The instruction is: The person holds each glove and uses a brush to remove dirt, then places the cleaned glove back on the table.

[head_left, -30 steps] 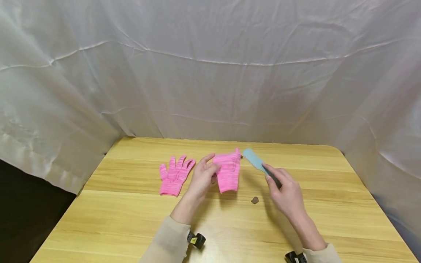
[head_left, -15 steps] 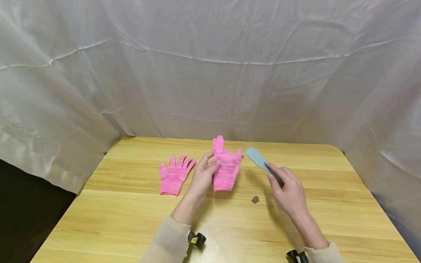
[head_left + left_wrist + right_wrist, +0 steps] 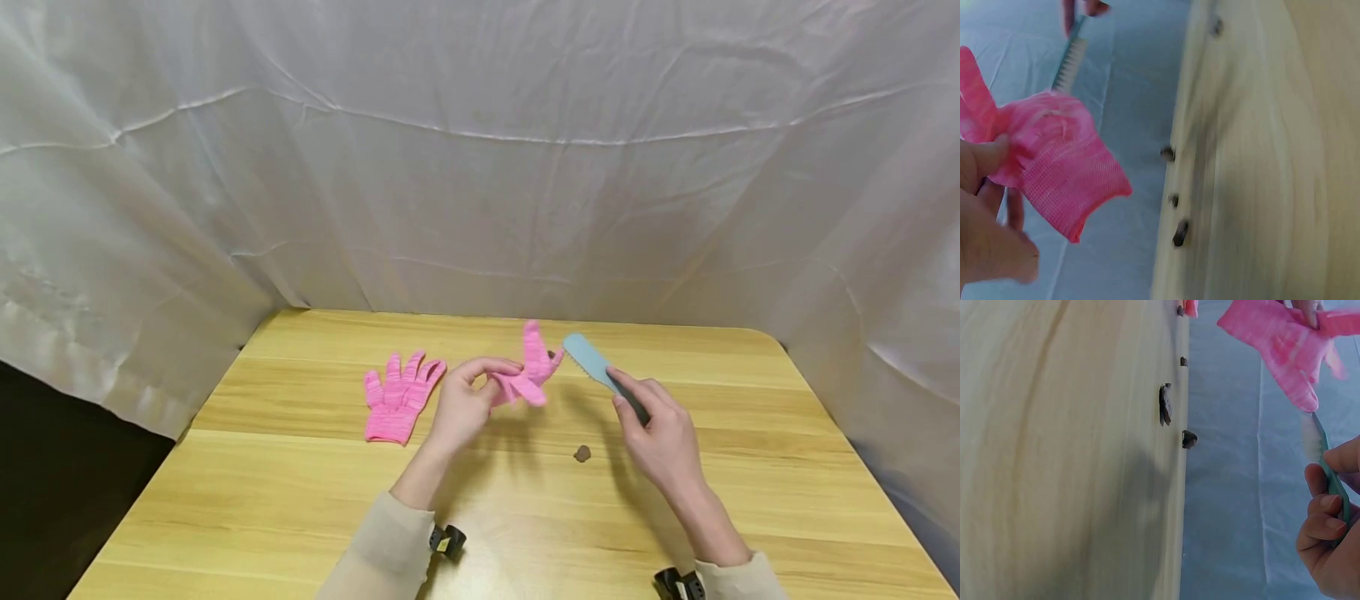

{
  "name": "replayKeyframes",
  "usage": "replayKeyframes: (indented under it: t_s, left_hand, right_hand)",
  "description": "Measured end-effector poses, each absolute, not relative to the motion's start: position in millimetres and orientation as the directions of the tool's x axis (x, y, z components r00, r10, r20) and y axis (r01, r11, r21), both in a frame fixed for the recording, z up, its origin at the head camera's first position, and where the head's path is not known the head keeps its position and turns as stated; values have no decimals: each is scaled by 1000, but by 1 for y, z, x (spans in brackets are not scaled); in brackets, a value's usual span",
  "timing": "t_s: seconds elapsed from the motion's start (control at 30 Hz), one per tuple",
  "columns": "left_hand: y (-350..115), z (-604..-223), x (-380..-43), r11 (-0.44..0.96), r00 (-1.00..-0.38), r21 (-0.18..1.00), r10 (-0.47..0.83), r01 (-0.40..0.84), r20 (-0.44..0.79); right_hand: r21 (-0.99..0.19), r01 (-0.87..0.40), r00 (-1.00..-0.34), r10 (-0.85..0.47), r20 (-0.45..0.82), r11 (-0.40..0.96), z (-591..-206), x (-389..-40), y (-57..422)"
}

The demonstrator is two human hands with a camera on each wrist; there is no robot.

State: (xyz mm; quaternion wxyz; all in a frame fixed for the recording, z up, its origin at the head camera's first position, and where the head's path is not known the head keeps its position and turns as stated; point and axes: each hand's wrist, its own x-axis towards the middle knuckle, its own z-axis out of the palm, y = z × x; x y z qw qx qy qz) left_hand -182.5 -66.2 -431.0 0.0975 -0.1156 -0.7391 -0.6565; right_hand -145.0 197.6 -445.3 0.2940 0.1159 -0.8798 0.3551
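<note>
In the head view my left hand point(image 3: 461, 408) pinches a knitted pink glove point(image 3: 532, 367) between thumb and fingers, above the table. The glove is creased and tilted, its fingers splayed. Its cuff shows in the left wrist view, hanging loose below the thumb. To the right, my right hand point(image 3: 663, 433) grips the dark handle of a blue-green brush point(image 3: 588, 360). White bristles point(image 3: 1311, 437) appear in the right wrist view, close to a glove finger; whether they touch, I cannot tell. A second pink glove point(image 3: 393, 402) lies flat left of my left hand.
A small brown lump point(image 3: 582, 453) lies on the wooden table point(image 3: 262, 500) between my forearms. Several such dark bits, among them a flat dark piece point(image 3: 1165, 404), show in the wrist views. A grey curtain point(image 3: 480, 208) hangs behind the table.
The held glove has swung from hanging upright, palm area showing, to a tilted, bunched pose with fingers splayed. My right hand and the brush have shifted slightly right. The other glove has stayed put.
</note>
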Motion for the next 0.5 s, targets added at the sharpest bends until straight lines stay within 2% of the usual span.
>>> replayKeyframes:
  t_s: [0.07, 0.17, 0.5]
  left_hand:
    - [-67, -430, -182, 168, -946, 931, 38, 324, 322]
    - [-66, -430, -181, 154, -953, 941, 47, 302, 298]
    - [-66, -432, -182, -44, -961, 965, 86, 260, 263]
  right_hand:
    - [-556, -411, -801, 5, 599, 723, -445, -145, 198]
    - [-557, -407, -801, 10, 599, 724, -444, -145, 198]
    - [-571, -396, -804, 29, 594, 719, -442, -144, 200]
